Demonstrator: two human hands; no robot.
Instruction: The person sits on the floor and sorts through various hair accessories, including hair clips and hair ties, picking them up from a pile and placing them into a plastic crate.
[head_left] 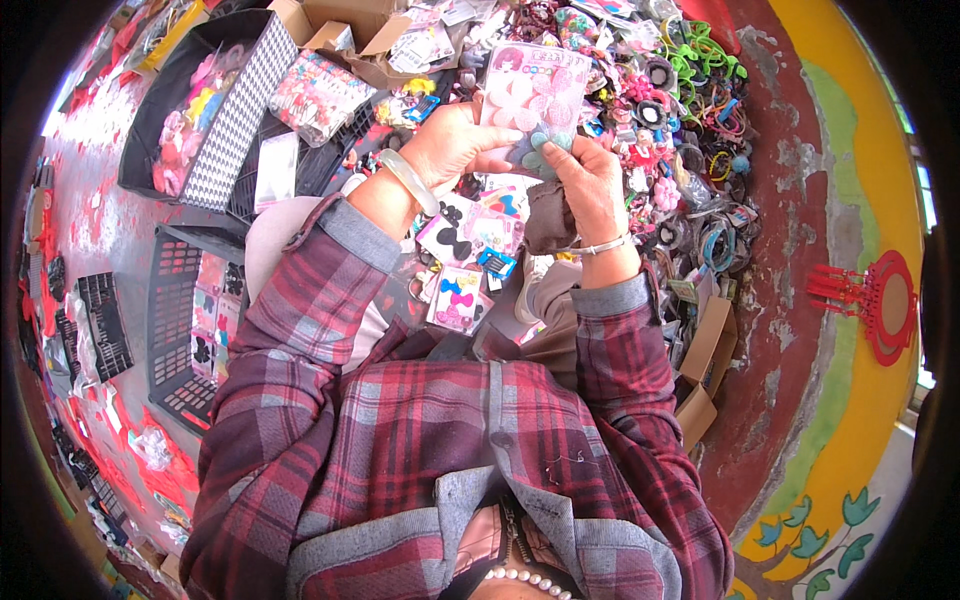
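My left hand (452,148) grips the lower left of a see-through pack of pink hair accessories (520,95), held up in front of me. My right hand (596,185) pinches a grey-green petal-shaped piece (548,142) between thumb and finger, overlapping the pack's lower edge. Whether this piece is part of the pack, I cannot tell. A brown cloth (548,218) hangs by the right palm, partly hidden. Below the hands, between my legs, lie cards of hair bows (458,298) and a blue clip (496,263).
A big heap of hair ties and trinkets (690,120) spreads on the right, beside an open cardboard box (708,345). On the left stand a houndstooth-patterned bin (235,115) and a black plastic basket (165,330) with carded items. A red round-topped rack (890,308) is at far right.
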